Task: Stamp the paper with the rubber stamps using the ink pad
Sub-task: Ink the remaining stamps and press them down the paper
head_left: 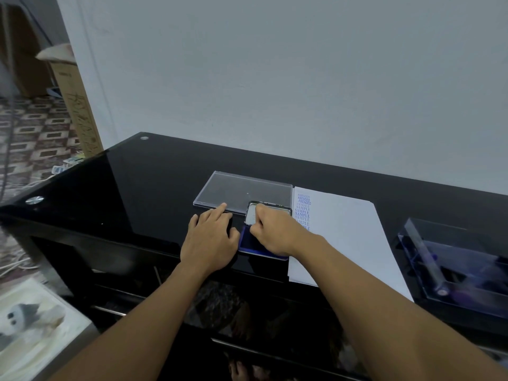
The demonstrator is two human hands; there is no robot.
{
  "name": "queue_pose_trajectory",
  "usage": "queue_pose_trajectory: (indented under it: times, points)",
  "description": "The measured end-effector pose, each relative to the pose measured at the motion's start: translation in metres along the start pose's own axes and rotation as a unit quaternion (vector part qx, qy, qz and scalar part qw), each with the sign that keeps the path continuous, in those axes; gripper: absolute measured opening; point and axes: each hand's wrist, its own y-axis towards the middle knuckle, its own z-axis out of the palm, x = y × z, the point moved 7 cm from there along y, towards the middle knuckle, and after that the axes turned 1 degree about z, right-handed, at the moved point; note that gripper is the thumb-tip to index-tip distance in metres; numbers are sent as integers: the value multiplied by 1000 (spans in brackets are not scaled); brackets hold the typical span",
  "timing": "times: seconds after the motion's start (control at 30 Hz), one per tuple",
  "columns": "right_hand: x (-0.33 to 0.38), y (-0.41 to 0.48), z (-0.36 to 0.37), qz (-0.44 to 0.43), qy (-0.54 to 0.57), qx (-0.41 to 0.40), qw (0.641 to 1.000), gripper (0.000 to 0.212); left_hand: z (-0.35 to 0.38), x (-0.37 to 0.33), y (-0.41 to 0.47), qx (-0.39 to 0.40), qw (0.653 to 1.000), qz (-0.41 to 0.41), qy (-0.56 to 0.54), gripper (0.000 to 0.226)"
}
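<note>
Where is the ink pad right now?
In the head view, the ink pad sits near the front edge of the table, between the left hand and the paper, partly under the right hand.

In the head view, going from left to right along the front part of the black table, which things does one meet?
left hand → blue ink pad → white paper → clear plastic box
</note>
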Motion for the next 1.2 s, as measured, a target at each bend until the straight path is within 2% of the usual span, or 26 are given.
queue_pose_trajectory:
  times: [0.4, 0.83, 1.2]
  points:
    - [2, -13, 6, -20, -27, -74, 997, 15, 2, 2, 0, 3, 1000, 2, -1, 48]
    - [-2, 5, 0, 4, -6, 13, 1000, 18, 1, 1, -1, 0, 1000, 3, -1, 46]
    - [2, -17, 8, -23, -24, -91, 995, 14, 2, 2, 0, 3, 1000, 1, -2, 47]
